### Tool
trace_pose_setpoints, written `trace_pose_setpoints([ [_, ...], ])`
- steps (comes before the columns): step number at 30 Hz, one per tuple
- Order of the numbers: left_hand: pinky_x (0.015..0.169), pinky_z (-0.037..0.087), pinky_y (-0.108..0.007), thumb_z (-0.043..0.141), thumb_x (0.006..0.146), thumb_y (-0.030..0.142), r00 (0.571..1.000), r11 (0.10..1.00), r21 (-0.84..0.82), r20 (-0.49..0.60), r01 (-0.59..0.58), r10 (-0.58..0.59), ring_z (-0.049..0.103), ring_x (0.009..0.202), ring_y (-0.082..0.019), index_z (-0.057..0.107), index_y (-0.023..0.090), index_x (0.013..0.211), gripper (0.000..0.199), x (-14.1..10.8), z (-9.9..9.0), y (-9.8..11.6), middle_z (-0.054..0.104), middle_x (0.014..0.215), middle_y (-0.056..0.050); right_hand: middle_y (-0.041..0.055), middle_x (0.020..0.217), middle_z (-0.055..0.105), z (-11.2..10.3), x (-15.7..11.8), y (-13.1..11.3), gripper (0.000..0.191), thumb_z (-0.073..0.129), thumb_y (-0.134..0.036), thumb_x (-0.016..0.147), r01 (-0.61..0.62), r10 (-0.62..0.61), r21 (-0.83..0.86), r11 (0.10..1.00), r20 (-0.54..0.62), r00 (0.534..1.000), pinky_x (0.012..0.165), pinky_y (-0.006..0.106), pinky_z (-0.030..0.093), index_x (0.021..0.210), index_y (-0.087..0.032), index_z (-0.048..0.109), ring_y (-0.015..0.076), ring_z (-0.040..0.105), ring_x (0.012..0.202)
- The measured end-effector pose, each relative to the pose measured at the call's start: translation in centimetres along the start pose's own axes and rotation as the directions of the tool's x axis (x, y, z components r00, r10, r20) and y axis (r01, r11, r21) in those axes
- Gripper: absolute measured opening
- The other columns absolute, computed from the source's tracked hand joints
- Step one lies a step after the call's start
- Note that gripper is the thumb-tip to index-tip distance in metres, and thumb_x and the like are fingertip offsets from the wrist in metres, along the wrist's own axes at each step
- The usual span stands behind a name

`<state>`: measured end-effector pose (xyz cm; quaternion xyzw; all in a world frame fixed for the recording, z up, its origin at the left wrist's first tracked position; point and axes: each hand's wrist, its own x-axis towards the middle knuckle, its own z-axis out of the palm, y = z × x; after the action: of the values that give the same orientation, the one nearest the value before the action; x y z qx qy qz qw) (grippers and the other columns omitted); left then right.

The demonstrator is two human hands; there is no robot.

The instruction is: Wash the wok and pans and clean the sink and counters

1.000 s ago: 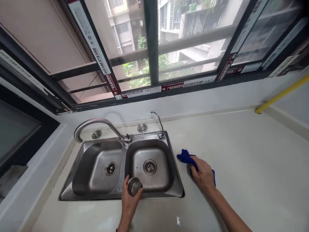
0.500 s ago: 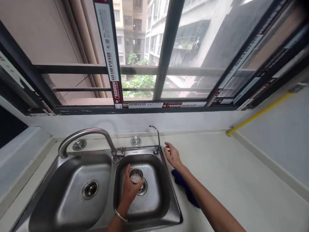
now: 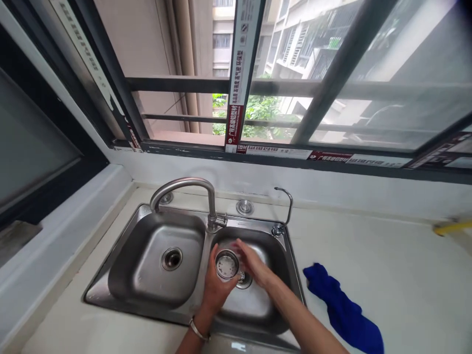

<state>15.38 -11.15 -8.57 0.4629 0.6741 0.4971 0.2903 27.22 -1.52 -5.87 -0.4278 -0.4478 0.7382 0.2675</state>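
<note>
A round metal sink strainer basket [image 3: 226, 264] with a perforated bottom is held above the right sink bowl [image 3: 258, 307]. My left hand [image 3: 217, 287], a bracelet at its wrist, is closed around the strainer's left and near sides. On the basket's other side is my right hand [image 3: 254, 265], its fingers stretched out and slightly blurred; whether they touch the rim I cannot tell. Partly hidden behind the hands is the right bowl's drain [image 3: 245, 280]. The left bowl's drain [image 3: 172, 258] shows fully.
A curved faucet [image 3: 184, 183] stands between the bowls, with a thin spout [image 3: 290, 201] at the right back corner. Round metal drain lids [image 3: 245, 207] lie behind the sink. A blue cloth [image 3: 342, 309] rests on the right counter. A window [image 3: 236, 123] rises behind.
My right hand has moved left from over the counter to beside the strainer. My left hand still holds the strainer. The view has turned left, and the blue cloth now shows more fully.
</note>
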Motion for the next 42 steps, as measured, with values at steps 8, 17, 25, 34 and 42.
trace_pose_setpoints([
  [8,0.118,0.024,-0.061,0.079,0.066,0.027,0.906,0.866,0.280,0.224,-0.413,0.360,0.051,0.130,-0.031,0.028,0.024,0.144,0.093,-1.3,-2.2,-0.9,0.058,0.138,-0.013,0.0047,0.086,0.076,3.3,-2.7,5.1,0.038,0.057,-0.051,0.088,-0.376,0.224,0.737,0.562,0.303,0.926,0.085,0.035,0.053,0.096,-0.017,0.070,0.0209,0.070,0.089],
  [17,0.120,0.017,-0.063,0.080,0.064,0.049,0.784,0.752,0.349,0.517,-0.559,0.344,0.020,0.147,-0.040,0.013,0.030,0.154,0.113,-1.0,-5.6,1.4,0.034,0.156,-0.016,0.0082,0.089,0.075,3.0,-4.8,6.7,0.046,0.049,-0.055,0.091,-0.419,0.242,0.760,0.497,0.342,0.908,0.060,0.029,0.052,0.107,-0.016,0.066,0.0204,0.070,0.075],
  [25,0.116,0.021,-0.060,0.059,0.086,0.046,0.748,0.536,0.778,-0.134,-0.327,0.650,0.023,0.146,-0.038,0.030,0.014,0.148,0.077,11.3,-15.4,15.0,0.032,0.156,-0.020,0.0114,0.089,0.073,1.4,-4.5,6.8,0.037,0.050,-0.039,0.090,-0.328,0.094,0.859,0.392,0.318,0.943,0.059,0.022,0.051,0.108,-0.011,0.064,0.0172,0.068,0.078],
  [34,0.056,0.043,-0.029,0.043,0.087,0.064,0.987,0.856,0.502,-0.027,-0.123,0.157,0.052,0.055,-0.018,0.062,0.022,0.093,0.047,12.5,-17.0,16.6,0.053,0.055,0.003,0.0134,0.089,0.073,1.7,-4.8,7.3,0.041,0.048,-0.042,0.091,-0.291,0.095,0.871,0.397,0.276,0.956,0.066,0.027,0.053,0.108,-0.008,0.064,0.0189,0.068,0.079],
  [42,0.079,0.049,-0.030,0.050,0.088,0.051,0.992,0.986,-0.160,0.121,0.053,-0.033,0.058,0.076,-0.014,0.058,0.022,0.113,0.039,5.1,-8.1,16.6,0.060,0.085,0.000,0.0122,0.089,0.074,2.6,-4.1,7.6,0.038,0.046,-0.046,0.092,-0.216,0.153,0.865,0.452,0.163,0.975,0.079,0.040,0.055,0.098,-0.013,0.066,0.0224,0.069,0.086],
])
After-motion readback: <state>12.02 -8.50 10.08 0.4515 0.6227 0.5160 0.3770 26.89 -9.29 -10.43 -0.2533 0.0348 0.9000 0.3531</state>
